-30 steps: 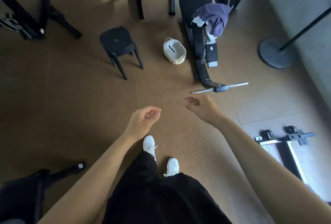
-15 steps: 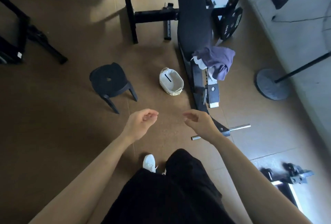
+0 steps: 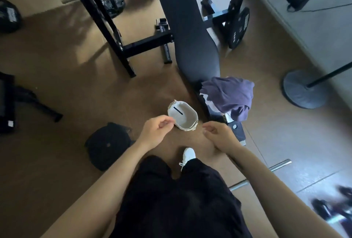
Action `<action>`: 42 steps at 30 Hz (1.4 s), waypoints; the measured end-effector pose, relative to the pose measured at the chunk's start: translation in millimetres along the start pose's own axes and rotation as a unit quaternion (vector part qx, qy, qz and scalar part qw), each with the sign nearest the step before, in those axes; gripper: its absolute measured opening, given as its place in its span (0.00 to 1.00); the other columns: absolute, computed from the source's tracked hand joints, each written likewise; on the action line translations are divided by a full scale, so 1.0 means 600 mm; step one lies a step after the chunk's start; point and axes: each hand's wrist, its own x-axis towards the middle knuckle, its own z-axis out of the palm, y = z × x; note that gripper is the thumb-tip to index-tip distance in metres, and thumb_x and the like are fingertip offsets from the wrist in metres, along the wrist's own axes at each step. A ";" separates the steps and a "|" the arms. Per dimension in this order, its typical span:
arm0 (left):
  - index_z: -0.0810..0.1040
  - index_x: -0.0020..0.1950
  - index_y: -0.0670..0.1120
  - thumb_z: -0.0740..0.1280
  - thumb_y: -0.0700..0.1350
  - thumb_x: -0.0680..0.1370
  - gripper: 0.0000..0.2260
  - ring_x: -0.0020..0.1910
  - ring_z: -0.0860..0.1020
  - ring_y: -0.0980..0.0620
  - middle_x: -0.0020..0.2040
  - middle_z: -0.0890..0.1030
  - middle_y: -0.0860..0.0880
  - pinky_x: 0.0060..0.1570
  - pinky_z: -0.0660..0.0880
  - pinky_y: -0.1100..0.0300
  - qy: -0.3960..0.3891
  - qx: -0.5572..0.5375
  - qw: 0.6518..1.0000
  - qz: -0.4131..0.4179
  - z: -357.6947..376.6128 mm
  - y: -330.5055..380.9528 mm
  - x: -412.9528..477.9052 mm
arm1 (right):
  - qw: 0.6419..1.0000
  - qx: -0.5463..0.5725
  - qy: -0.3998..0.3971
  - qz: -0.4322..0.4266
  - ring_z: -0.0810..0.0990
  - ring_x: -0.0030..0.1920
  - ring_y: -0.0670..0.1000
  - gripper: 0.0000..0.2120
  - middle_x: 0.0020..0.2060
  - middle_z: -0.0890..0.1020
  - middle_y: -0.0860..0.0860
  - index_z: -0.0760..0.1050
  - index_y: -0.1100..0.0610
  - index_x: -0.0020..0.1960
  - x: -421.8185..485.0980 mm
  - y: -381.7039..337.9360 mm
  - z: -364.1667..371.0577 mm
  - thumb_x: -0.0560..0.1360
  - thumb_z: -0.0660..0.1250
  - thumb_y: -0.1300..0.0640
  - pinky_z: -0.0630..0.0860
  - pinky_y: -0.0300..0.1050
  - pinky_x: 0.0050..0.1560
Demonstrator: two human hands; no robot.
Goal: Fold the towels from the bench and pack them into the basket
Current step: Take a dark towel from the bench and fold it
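Observation:
A crumpled purple towel (image 3: 229,96), with a bit of white cloth under it, lies on the near end of a black weight bench (image 3: 187,34). A small white lined basket (image 3: 183,115) stands on the floor just left of the bench, with nothing in it. My left hand (image 3: 157,130) hovers near the basket's left rim with its fingers loosely curled and holds nothing. My right hand (image 3: 219,133) hangs to the basket's right, below the towel, fingers loosely curled and holding nothing.
A black stool (image 3: 108,145) stands left of my legs. A black rack frame (image 3: 114,34) and weight plates (image 3: 239,26) surround the bench. A round stand base (image 3: 302,89) sits at the right by the wall. A steel bar (image 3: 261,174) lies on the floor at lower right.
I have walked forward: bench, basket and towel are nearer and lower in view. Both hands stay out in front, holding nothing, and are now beside the basket.

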 end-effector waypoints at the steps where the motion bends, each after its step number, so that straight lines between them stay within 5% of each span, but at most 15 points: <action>1: 0.85 0.58 0.49 0.70 0.45 0.81 0.08 0.51 0.80 0.67 0.52 0.86 0.58 0.51 0.72 0.76 -0.002 0.007 1.000 -0.002 -0.009 0.006 0.040 | 1.000 0.002 0.008 0.005 0.81 0.47 0.39 0.09 0.47 0.84 0.43 0.81 0.47 0.58 0.033 -0.005 -0.014 0.78 0.69 0.55 0.73 0.31 0.45; 5: 0.85 0.58 0.50 0.70 0.45 0.80 0.08 0.51 0.82 0.61 0.51 0.86 0.57 0.55 0.77 0.66 -0.035 0.042 0.998 -0.013 -0.035 0.020 0.152 | 0.999 0.000 0.015 0.031 0.82 0.49 0.41 0.11 0.49 0.85 0.44 0.82 0.49 0.59 0.123 -0.021 -0.040 0.78 0.69 0.56 0.72 0.29 0.46; 12: 0.84 0.60 0.51 0.69 0.47 0.81 0.09 0.53 0.82 0.56 0.53 0.85 0.55 0.60 0.79 0.54 -0.151 0.123 0.979 0.057 -0.057 0.091 0.439 | 0.985 0.039 0.121 0.115 0.82 0.51 0.45 0.10 0.50 0.85 0.42 0.82 0.47 0.58 0.295 -0.055 -0.073 0.77 0.70 0.52 0.78 0.46 0.59; 18: 0.81 0.61 0.53 0.66 0.50 0.81 0.10 0.57 0.81 0.48 0.58 0.84 0.52 0.57 0.78 0.51 -0.297 0.295 0.896 0.146 0.010 0.106 0.679 | 0.916 0.091 0.282 0.270 0.81 0.49 0.54 0.10 0.52 0.86 0.53 0.83 0.56 0.57 0.402 -0.031 -0.086 0.76 0.70 0.58 0.74 0.46 0.51; 24: 0.82 0.60 0.49 0.69 0.48 0.80 0.10 0.55 0.82 0.47 0.56 0.85 0.49 0.55 0.79 0.51 -0.376 0.313 0.833 0.260 0.125 0.097 0.789 | 0.851 0.074 0.392 0.341 0.79 0.52 0.57 0.16 0.54 0.81 0.54 0.81 0.54 0.60 0.453 0.000 -0.058 0.73 0.72 0.61 0.71 0.44 0.52; 30: 0.82 0.58 0.45 0.78 0.50 0.71 0.18 0.50 0.80 0.42 0.53 0.82 0.46 0.48 0.79 0.49 -0.364 0.351 0.759 0.409 0.221 0.036 0.835 | 0.850 0.018 0.422 0.316 0.73 0.68 0.61 0.21 0.65 0.78 0.58 0.78 0.61 0.64 0.512 0.056 0.002 0.71 0.75 0.64 0.71 0.53 0.69; 34: 0.79 0.56 0.44 0.81 0.47 0.65 0.23 0.51 0.80 0.40 0.56 0.80 0.42 0.45 0.81 0.47 -0.381 0.362 0.711 0.467 0.264 -0.031 0.829 | 0.850 -0.020 0.421 0.315 0.71 0.72 0.62 0.22 0.69 0.75 0.59 0.79 0.61 0.63 0.514 0.102 0.075 0.70 0.77 0.61 0.70 0.57 0.72; 42: 0.84 0.47 0.43 0.73 0.41 0.73 0.04 0.44 0.81 0.44 0.49 0.83 0.44 0.41 0.78 0.53 -0.311 0.243 0.712 0.581 0.320 -0.087 0.872 | 0.830 -0.078 0.462 0.302 0.71 0.72 0.60 0.23 0.69 0.75 0.59 0.79 0.58 0.63 0.532 0.164 0.112 0.70 0.71 0.50 0.68 0.55 0.71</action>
